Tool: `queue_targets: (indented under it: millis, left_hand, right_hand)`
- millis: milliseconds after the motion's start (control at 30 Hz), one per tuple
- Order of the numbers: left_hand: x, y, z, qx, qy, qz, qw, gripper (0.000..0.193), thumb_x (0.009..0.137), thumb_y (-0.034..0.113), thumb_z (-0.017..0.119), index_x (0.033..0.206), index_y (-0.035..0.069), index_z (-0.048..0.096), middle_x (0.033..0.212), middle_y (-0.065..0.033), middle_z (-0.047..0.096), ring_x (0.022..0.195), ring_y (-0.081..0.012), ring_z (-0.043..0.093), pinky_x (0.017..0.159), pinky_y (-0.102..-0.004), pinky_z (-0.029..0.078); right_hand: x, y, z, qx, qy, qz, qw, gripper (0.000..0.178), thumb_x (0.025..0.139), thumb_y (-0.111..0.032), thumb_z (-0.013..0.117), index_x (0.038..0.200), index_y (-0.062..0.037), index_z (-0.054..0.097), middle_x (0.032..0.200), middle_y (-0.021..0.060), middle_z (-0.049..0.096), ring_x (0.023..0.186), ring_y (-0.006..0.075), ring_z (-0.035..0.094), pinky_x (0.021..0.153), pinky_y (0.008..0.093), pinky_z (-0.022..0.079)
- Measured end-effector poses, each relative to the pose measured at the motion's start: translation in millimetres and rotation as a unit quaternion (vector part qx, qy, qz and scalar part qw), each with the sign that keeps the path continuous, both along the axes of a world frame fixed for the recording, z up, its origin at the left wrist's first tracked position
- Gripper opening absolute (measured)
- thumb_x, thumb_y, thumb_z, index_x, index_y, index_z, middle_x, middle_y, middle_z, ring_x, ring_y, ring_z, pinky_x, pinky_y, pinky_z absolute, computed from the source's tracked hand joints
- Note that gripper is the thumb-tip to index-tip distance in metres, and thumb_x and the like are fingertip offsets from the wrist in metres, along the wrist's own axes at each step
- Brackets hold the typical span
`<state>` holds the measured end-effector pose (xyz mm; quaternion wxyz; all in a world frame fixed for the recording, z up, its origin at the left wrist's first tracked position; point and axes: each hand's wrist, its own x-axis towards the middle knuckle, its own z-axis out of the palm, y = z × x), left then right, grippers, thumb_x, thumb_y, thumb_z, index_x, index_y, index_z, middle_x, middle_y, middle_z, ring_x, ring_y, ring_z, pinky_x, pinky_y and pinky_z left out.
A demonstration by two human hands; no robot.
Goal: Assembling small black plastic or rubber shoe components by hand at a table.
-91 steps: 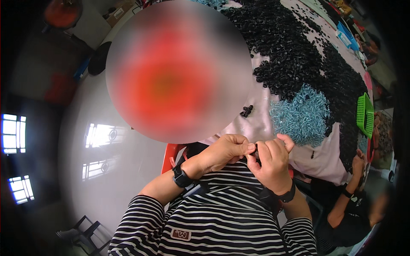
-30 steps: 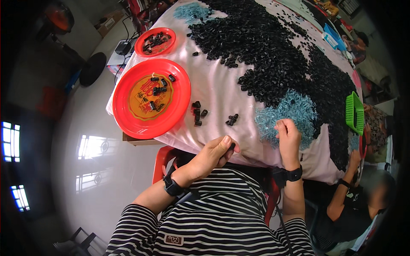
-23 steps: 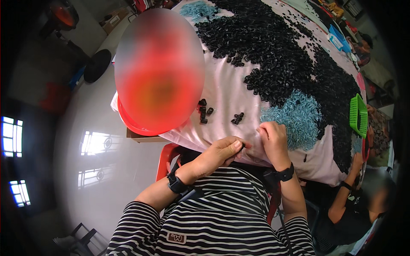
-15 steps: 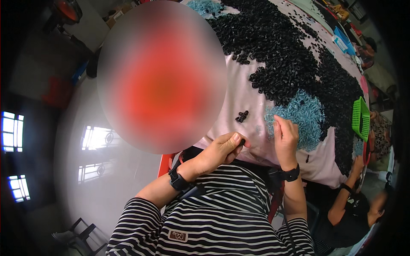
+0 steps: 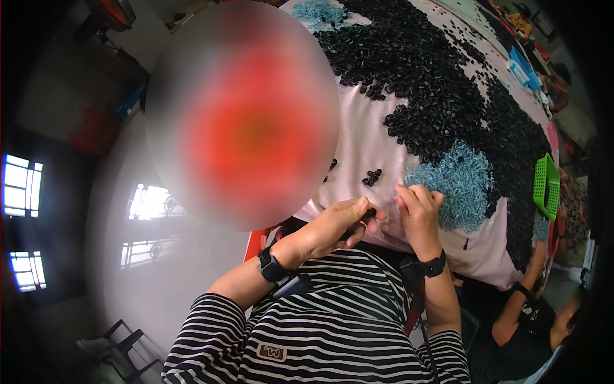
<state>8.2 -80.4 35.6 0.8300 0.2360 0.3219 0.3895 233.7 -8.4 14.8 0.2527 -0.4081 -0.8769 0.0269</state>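
My left hand [image 5: 345, 223] is closed on a small black plastic piece [image 5: 370, 213], which pokes out between thumb and forefinger. To its right, my right hand [image 5: 421, 211] has thumb and fingers curled toward a pinch; whatever lies at the fingertips is too small to make out. Just beyond it spreads a heap of small shiny light-blue pieces [image 5: 464, 189]. A little cluster of black pieces [image 5: 371, 177] lies on the pale pink cloth [image 5: 358, 128] ahead of my left hand. Past these stretches a wide pile of black pieces [image 5: 435, 102].
A green basket [image 5: 545, 187] stands at the table's right side, a blue tray [image 5: 523, 67] farther back. Another person's arm [image 5: 527, 281] reaches in at the right. More light-blue pieces [image 5: 316, 13] lie at the far end. A large blurred patch covers the upper left.
My right hand has moved left from the blue heap toward my left hand, its fingers bending. The left hand still grips the black piece, now showing more of it. The view has shifted slightly.
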Motion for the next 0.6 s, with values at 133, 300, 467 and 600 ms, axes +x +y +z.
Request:
queue_targets:
  millis: [133, 300, 467, 600]
  left_hand:
    - [-4.8, 1.0, -3.5, -0.038, -0.051, 0.003, 0.998, 0.059, 0.106, 0.053, 0.035, 0.119, 0.001, 0.059, 0.088, -0.0039, 0.060, 0.053, -0.0068, 0.042, 0.043, -0.0201, 0.028]
    - [-6.0, 2.6, -5.0, -0.039, -0.074, 0.034, 0.996, 0.058, 0.102, 0.056, 0.045, 0.110, 0.001, 0.061, 0.078, -0.0031, 0.059, 0.052, -0.0085, 0.041, 0.045, -0.0212, 0.028]
    - [-8.9, 1.9, -0.3, -0.044, -0.063, 0.046, 0.996, 0.054, 0.102, 0.054, 0.049, 0.104, 0.002, 0.063, 0.075, -0.0018, 0.058, 0.052, -0.0081, 0.043, 0.044, -0.0203, 0.028]
    - [-15.6, 6.7, 4.8, 0.001, -0.038, 0.043, 0.998, 0.043, 0.105, 0.042, 0.051, 0.113, 0.001, 0.060, 0.084, -0.0012, 0.059, 0.054, -0.0065, 0.046, 0.044, -0.0194, 0.029]
  right_hand:
    - [0.7, 0.6, -1.2, -0.016, 0.010, 0.005, 1.000, 0.015, 0.083, -0.010, 0.072, 0.096, -0.0108, 0.064, 0.087, 0.0019, 0.060, 0.083, 0.0222, 0.059, 0.081, 0.0384, 0.035]
    - [3.0, -1.5, -0.9, -0.031, 0.023, -0.028, 0.999, 0.017, 0.079, -0.005, 0.072, 0.090, -0.0120, 0.061, 0.085, 0.0020, 0.058, 0.081, 0.0231, 0.058, 0.082, 0.0387, 0.035]
    - [-1.8, -3.4, 9.0, -0.001, 0.011, -0.035, 0.999, 0.017, 0.079, -0.004, 0.071, 0.089, -0.0095, 0.058, 0.083, 0.0033, 0.057, 0.079, 0.0238, 0.057, 0.083, 0.0392, 0.035]
    - [3.1, -5.1, 8.9, -0.004, 0.024, -0.042, 0.999, 0.016, 0.080, -0.002, 0.069, 0.089, -0.0085, 0.057, 0.075, 0.0053, 0.057, 0.069, 0.0252, 0.057, 0.083, 0.0400, 0.037]
